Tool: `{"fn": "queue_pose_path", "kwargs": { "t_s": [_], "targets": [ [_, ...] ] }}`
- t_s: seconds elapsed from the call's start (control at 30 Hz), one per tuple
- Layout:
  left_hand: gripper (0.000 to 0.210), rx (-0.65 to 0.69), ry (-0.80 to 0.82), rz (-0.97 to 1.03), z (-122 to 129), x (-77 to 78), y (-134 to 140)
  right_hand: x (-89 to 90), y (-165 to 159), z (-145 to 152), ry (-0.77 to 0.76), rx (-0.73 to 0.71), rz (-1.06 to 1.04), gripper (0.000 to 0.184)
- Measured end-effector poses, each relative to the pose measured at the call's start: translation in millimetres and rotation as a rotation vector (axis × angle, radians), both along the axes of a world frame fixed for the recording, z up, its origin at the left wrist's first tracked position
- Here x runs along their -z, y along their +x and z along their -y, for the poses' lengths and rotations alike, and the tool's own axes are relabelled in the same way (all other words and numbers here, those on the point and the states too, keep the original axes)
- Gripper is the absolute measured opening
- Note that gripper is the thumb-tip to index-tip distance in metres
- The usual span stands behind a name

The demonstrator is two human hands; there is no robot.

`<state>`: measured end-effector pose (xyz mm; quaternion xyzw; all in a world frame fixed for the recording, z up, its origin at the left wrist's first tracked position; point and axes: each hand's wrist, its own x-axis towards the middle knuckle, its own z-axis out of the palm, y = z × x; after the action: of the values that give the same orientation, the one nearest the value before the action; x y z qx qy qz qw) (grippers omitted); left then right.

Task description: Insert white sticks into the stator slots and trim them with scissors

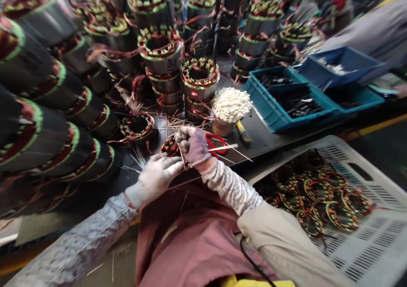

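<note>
At the centre of the frame, a small wound ring [169,147] is set on the dark table [263,145], partly covered by the two hands. The right hand [194,147], in a soiled purplish glove, is held over the ring's right side; its grip is clenched, with the fingers curled in, though what is enclosed cannot be told. A pale strip [224,147] is seen jutting out to the right of that hand. The left hand [157,174], in a white glove, is placed just below the ring with its fingers stretched forward and its thumb pointed at the right hand; whether anything is pinched in its grip cannot be told, since the palm is hidden. Thin sticks [171,125] are scattered behind the ring, and red-handled scissors [219,146] are laid just right of the right hand. Farther back, a cup [222,127] is filled with white sticks [232,102], and a yellow-handled tool [243,131] is placed beside it. Blue bins [270,113] are ranged at upper right, metal cylinders [160,60] are stacked across the upper left, and more wound rings [341,216] are piled in a pale crate [378,240] at lower right.
</note>
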<state>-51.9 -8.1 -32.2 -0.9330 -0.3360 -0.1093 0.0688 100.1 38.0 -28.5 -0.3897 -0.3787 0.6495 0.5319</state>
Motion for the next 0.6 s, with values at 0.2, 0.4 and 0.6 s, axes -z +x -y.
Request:
{"fn": "queue_pose_path", "kwargs": {
  "t_s": [0.2,0.4,0.6],
  "targets": [
    [0.039,0.080,-0.032,-0.334,-14,-25.6,-26,11.6,86,13,0.555,0.553,0.586,0.025],
    [0.037,-0.044,-0.144,-0.342,-11,-17.9,-15,40.5,142,-14,0.587,0.801,1.408,0.030],
    [0.044,-0.111,-0.242,-0.424,-4,-25.5,-4,34.8,136,-29,0.657,0.658,1.517,0.023]
  ]
}}
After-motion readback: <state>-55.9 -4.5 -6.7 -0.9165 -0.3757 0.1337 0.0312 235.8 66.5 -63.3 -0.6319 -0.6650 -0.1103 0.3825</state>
